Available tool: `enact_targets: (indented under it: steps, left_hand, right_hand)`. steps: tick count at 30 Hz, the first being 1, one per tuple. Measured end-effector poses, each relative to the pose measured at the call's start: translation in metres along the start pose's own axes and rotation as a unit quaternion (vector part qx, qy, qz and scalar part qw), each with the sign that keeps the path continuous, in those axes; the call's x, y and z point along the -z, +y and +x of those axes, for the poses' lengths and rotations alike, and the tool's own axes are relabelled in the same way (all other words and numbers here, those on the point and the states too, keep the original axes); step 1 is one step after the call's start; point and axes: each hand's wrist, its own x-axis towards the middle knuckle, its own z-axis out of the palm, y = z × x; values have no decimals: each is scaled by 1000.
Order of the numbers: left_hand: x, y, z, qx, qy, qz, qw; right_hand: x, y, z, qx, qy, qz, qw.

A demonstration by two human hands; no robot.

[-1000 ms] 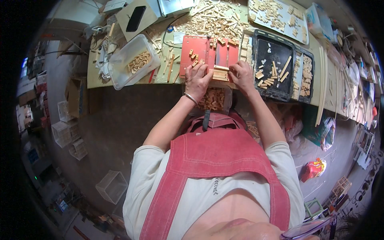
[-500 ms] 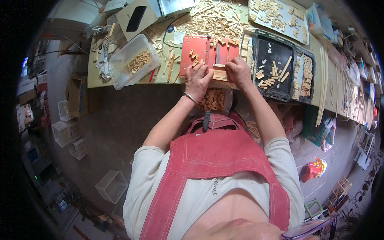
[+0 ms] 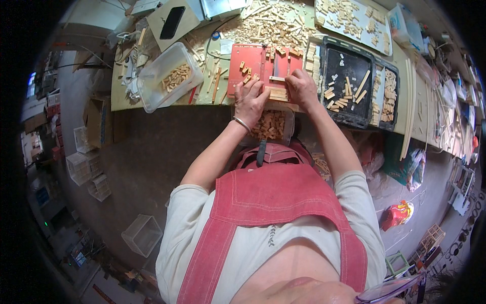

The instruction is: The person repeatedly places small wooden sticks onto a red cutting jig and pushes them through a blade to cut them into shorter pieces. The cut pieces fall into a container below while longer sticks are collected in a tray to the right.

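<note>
My left hand [image 3: 249, 104] lies over the near left part of a red slotted metal plate [image 3: 236, 66], fingers apart and bent downward. Its thumb reaches the left end of a light wooden block [image 3: 278, 95] at the plate's near edge. My right hand [image 3: 305, 89] is closed, its thumb and fingertips pinched at the right end of a thin, pale wooden strip [image 3: 276, 78]. That strip lies crosswise just beyond the block, over the plate's slot. Several small wooden pieces with holes [image 3: 246, 70] sit beyond my left fingers, and others at the plate's far edge.
A clear bin of wooden pieces [image 3: 147, 93] stands left, and a black tray [image 3: 349, 63] with loose sticks right. Offcuts [image 3: 273, 25] are heaped behind the plate. Below the table edge is another filled bin [image 3: 289, 126]. Long strips [image 3: 408, 111] overhang the edge at right.
The wooden strip has shifted slightly away from me, widening the gap to the block. My right hand has moved a little the same way. My left hand is nearly still.
</note>
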Motion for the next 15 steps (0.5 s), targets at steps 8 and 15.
enact_targets:
  steps: [8, 15]
  left_hand:
    - [-3, 0, -1, 2, -2, 8, 1000]
    - [-3, 0, -1, 4, -3, 11, 1000]
  right_hand:
    - [-2, 1, 5, 13, 30, 18, 999]
    - [-7, 4, 8, 4, 39, 17, 999]
